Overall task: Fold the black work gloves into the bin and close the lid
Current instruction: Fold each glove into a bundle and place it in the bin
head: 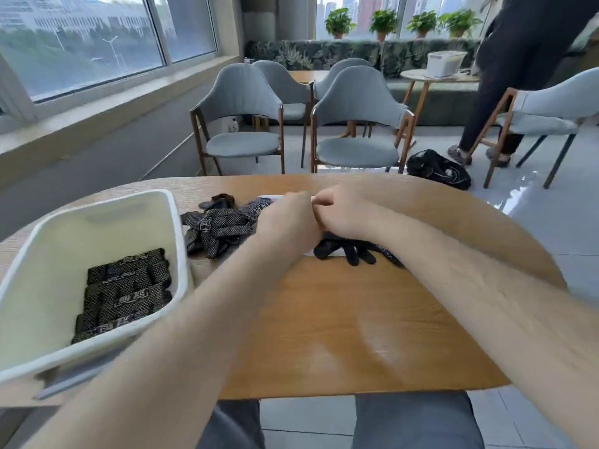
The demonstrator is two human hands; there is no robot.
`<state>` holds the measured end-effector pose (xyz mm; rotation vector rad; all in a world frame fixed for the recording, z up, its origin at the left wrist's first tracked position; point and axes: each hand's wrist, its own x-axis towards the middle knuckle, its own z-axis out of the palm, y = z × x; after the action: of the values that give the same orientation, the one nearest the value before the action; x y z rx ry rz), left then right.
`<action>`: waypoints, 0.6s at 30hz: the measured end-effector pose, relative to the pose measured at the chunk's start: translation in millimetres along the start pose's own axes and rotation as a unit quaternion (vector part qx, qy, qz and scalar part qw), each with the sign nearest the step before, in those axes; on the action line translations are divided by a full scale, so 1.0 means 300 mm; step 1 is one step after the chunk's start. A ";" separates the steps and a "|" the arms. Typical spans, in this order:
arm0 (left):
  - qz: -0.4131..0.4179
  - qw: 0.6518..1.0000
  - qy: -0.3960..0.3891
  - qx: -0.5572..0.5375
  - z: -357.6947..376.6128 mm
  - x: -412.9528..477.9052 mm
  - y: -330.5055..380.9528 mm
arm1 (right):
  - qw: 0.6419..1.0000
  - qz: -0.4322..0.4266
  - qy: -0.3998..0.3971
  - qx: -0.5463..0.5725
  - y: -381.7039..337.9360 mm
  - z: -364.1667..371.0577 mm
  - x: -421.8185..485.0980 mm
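- Bin (97, 228) on desk (340, 319), left side; folded gloves (126, 293) inside, long axes roughly left-right.
- Loose glove (350, 249) under right hand (345, 213), its fingers pointing toward the person.
- Left hand (288, 222) alongside; both grips blurred, cannot tell.

— Starting with the desk (356, 319): wood?
— Looks like wood-grain veneer, smooth, with a soft sheen across the middle.
— And the bin (42, 254)?
— Seems white plastic, smooth-walled, faintly glossy along the rim.
— What about the folded gloves (126, 293) inside?
— Black knitted cloth, matt, speckled with pale grip dots and a pale printed mark.
— Same for the loose gloves (220, 226)?
— Same dotted knit, rough-looking. Reads plainer and darker on the middle glove (350, 249).
— Then the chairs (240, 92)?
— Grey-blue cloth, matt, over dark wooden frames with slight polish.
— And the trousers (415, 422) below the desk edge?
— Grey cloth, matt, smooth.
— Lastly the floor (534, 222)?
— Pale tiles, glossy, mirroring window light.
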<state>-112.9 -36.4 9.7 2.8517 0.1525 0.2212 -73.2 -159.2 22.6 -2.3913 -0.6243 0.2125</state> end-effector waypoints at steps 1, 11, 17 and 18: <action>0.012 0.999 0.010 -0.035 0.065 -0.020 0.016 | 1.000 0.018 0.018 0.017 0.052 0.027 -0.028; 0.184 0.971 0.105 -0.110 0.463 -0.064 0.020 | 0.954 -0.011 0.300 -0.016 0.504 0.259 -0.219; 0.196 0.970 0.143 -0.031 0.519 0.005 0.059 | 0.930 0.093 0.312 -0.170 0.554 0.202 -0.169; 0.184 0.973 0.135 -0.038 0.526 0.016 0.058 | 0.931 0.112 0.296 -0.184 0.558 0.204 -0.160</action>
<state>-80.6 -94.3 -134.7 2.7371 -0.3287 0.6741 -69.6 -261.9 -130.8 -2.6858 -0.1066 -0.5662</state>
